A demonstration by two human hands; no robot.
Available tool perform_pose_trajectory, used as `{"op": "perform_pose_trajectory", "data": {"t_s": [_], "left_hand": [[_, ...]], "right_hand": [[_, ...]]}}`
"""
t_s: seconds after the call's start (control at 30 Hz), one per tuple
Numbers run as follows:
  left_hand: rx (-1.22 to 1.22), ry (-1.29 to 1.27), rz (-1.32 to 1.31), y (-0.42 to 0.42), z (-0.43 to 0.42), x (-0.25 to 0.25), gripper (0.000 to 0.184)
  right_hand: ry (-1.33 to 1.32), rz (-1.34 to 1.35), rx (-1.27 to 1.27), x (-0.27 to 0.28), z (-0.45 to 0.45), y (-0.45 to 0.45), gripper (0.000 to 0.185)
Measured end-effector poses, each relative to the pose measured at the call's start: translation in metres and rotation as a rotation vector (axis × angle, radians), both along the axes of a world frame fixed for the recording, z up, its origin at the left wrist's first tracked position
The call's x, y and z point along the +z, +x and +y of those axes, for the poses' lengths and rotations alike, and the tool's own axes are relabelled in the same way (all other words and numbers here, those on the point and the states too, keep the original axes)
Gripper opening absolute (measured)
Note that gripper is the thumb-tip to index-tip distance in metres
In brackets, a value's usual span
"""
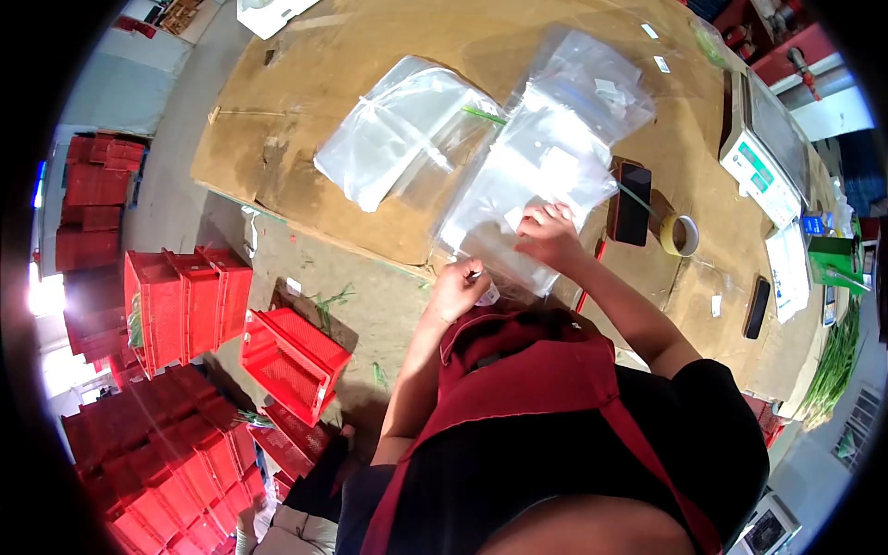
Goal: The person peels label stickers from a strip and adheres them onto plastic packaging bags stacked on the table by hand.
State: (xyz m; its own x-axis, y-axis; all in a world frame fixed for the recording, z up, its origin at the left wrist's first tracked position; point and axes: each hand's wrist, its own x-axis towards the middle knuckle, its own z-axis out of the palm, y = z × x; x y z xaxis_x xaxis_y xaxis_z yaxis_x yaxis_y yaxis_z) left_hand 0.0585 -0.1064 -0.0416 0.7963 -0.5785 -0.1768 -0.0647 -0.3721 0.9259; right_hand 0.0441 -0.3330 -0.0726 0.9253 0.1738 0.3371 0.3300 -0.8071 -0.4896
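Observation:
A stack of clear plastic bags (564,120) lies on the cardboard-covered table in front of me, with small white labels on it. My right hand (552,239) rests on the near part of this stack, fingers slightly bent and apart from the thumb. At the table's near edge, my left hand (458,290) is closed, and a crumpled piece of clear plastic (489,296) shows at its fingers. A second pile of clear bags (407,129) lies to the left. Between the two piles is a green stalk (483,116).
Right of the bags are a phone (633,205), a tape roll (680,236), a red pen (590,276), another phone (757,308) and a scale (760,171). Red crates (185,305) are stacked at left; one tilted crate (294,361) stands nearer. Another person (305,527) is at bottom left.

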Motion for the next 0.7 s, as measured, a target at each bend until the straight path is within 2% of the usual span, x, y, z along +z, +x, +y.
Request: {"op": "perform_pose_trajectory", "data": {"t_s": [0.13, 0.27, 0.4, 0.47, 0.63, 0.7], "left_hand": [[0.016, 0.006, -0.007, -0.001, -0.002, 0.006, 0.019], [0.024, 0.004, -0.003, -0.004, 0.004, 0.002, 0.017], [0.071, -0.048, 0.054, -0.01, 0.003, 0.001, 0.015], [0.043, 0.012, 0.056, -0.012, 0.006, -0.004, 0.013], [0.065, 0.007, 0.051, -0.015, 0.012, -0.003, 0.013], [0.072, 0.002, 0.063, -0.015, 0.013, -0.001, 0.013]], "right_hand": [[-0.068, -0.017, 0.022, -0.011, 0.0, 0.007, 0.025], [-0.003, -0.018, 0.019, 0.005, 0.001, 0.001, 0.026], [-0.031, 0.008, 0.03, 0.002, 0.004, 0.005, 0.019], [-0.05, 0.027, 0.034, -0.006, 0.004, 0.007, 0.018], [0.15, 0.071, -0.039, -0.014, 0.003, 0.005, 0.008], [0.143, 0.087, -0.042, -0.018, 0.0, 0.005, 0.004]]}}
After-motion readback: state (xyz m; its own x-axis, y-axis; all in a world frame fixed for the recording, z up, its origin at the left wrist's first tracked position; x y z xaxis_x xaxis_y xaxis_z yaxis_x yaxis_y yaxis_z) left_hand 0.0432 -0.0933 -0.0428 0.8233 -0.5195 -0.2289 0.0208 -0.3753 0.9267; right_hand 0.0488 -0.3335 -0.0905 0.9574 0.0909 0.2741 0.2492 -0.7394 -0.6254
